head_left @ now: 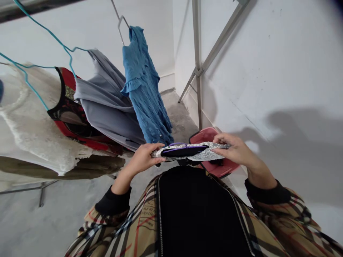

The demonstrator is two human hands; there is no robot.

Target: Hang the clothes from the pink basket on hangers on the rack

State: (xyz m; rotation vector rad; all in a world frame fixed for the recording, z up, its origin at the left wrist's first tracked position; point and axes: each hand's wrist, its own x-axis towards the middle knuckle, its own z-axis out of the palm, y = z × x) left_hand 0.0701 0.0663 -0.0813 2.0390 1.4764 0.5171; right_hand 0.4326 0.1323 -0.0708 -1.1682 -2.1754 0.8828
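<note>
My left hand (pixel 143 157) and my right hand (pixel 232 148) each pinch one end of a grey-white lace garment (pixel 199 154) held flat in front of my chest. A dark hanger with purple trim (pixel 184 150) lies along the garment between my hands. Both hands have their fingers closed on the fabric. Below and behind the garment sits a pink basket (pixel 211 137) on the floor.
Several garments hang on hangers to the left: a blue dress (pixel 146 92), a grey one (pixel 107 103), a red and black one (pixel 68 107), a white lace one (pixel 29 121). A metal rack leg (pixel 197 64) stands by the white wall (pixel 268 64). Grey concrete floor (pixel 34 225) lies below.
</note>
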